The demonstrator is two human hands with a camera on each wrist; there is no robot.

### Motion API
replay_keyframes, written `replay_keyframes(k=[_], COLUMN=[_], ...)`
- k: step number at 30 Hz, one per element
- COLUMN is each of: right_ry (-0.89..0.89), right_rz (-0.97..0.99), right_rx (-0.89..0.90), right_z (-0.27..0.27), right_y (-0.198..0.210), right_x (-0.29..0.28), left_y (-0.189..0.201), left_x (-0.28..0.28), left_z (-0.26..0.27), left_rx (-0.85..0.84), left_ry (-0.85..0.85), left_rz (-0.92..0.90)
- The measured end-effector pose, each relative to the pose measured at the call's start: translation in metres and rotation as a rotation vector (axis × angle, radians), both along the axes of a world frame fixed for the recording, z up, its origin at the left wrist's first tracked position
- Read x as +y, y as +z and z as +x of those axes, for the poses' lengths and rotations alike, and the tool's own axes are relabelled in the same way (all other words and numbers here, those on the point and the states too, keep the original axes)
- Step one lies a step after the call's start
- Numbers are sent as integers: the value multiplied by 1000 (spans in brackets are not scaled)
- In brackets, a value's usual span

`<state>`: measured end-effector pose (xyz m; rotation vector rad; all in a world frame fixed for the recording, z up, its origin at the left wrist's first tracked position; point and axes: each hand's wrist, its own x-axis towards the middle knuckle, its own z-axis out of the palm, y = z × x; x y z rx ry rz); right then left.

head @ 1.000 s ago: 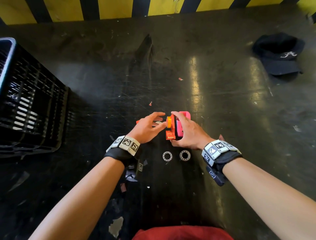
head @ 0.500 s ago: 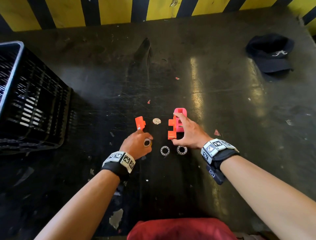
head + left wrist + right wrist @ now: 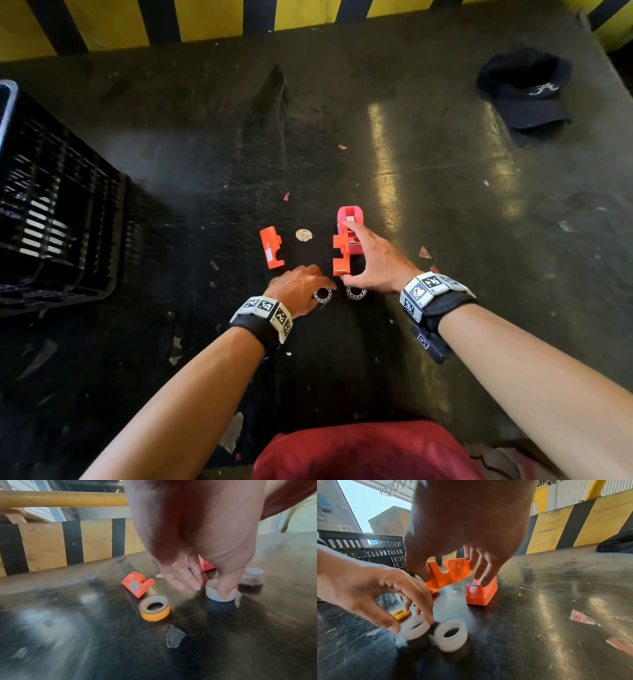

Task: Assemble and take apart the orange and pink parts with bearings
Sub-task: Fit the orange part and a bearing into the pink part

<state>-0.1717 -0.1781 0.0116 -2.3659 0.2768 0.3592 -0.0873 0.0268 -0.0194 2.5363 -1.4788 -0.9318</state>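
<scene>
My right hand (image 3: 344, 253) grips an orange bracket (image 3: 448, 573) between thumb and fingers, beside the pink block (image 3: 351, 219), which stands on the dark table (image 3: 445, 205). Two fingertips of that hand rest on the block's top. A second orange bracket (image 3: 271, 246) lies flat to the left. Two white bearings sit near me. My left hand (image 3: 322, 286) pinches the left bearing (image 3: 415, 626) with thumb and a fingertip on opposite sides. The right bearing (image 3: 356, 293) lies untouched. A yellow-banded ring (image 3: 155, 607) sits by my left hand, hidden in the head view.
A black slatted crate (image 3: 51, 212) stands at the left edge. A dark cap (image 3: 527, 92) lies far right. A yellow-and-black striped barrier (image 3: 205, 20) closes the back. A pale round disc (image 3: 303, 235) and paper scraps dot the surface.
My left hand left the orange bracket, drew back with the yellow-banded ring, set it down, and moved right onto the left bearing. My right hand kept hold of its bracket.
</scene>
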Motion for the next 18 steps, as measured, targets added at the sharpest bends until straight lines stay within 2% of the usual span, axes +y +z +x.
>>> replay_keyframes(k=[3,7,9,18], right_ry=[-1,-15,-17,-4], right_rz=[16,57,84,159], right_rx=[-20,-33,-41,-65], right_z=[-4,-8,-8,-2], right_y=[0,-1,-2,6], right_x=[-4,-4,0,12], left_y=[-2,13,28,50], left_x=[3,10,9,7], left_z=[4,16,22,25], left_rx=[72,292,400,563], left_ry=[130,532,671,677], left_rz=[-78,-373,-455,-525])
